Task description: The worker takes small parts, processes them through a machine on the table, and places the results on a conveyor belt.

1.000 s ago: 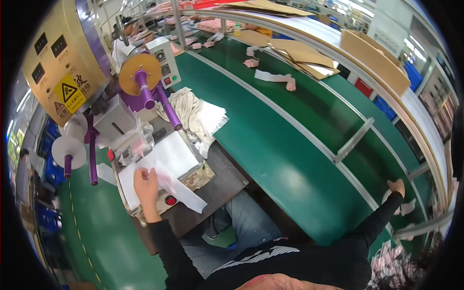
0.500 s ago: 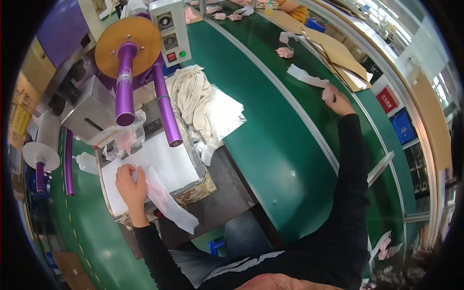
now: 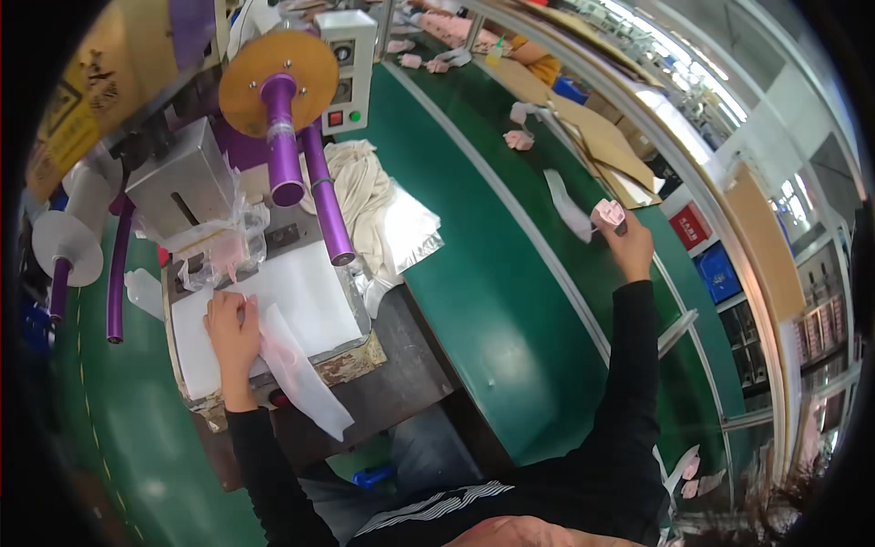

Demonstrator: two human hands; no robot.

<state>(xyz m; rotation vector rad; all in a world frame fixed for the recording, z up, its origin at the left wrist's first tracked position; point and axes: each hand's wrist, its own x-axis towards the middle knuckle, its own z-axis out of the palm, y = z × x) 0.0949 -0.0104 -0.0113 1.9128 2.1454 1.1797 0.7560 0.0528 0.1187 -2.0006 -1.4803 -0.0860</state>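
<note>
My left hand (image 3: 233,333) rests over the white pad (image 3: 305,305) of the bench machine. Its fingers are bent and pinched on the upper end of a pale strip (image 3: 301,369), translucent white with pink inside, which trails over the pad's front edge. Out to the right, above the dark green conveyor belt, my right hand (image 3: 631,246) grips a small folded pink bundle (image 3: 608,214) between thumb and fingers. Beside that bundle a white strip (image 3: 569,208) runs along the belt; whether they are joined is hard to tell.
Purple rollers (image 3: 285,155) and a round orange disc (image 3: 246,87) overhang the pad. Beige cloth (image 3: 357,178) and a silvery plastic sheet (image 3: 415,228) lie right of it. More pink bundles (image 3: 519,139) sit farther up the belt, near brown cardboard (image 3: 606,150). A metal rail (image 3: 538,246) borders the belt.
The view has shifted. My right hand has turned, bringing the pink bundle up over its fingertips, and the white strip beside it now lies more lengthwise. My left hand stays by the pad.
</note>
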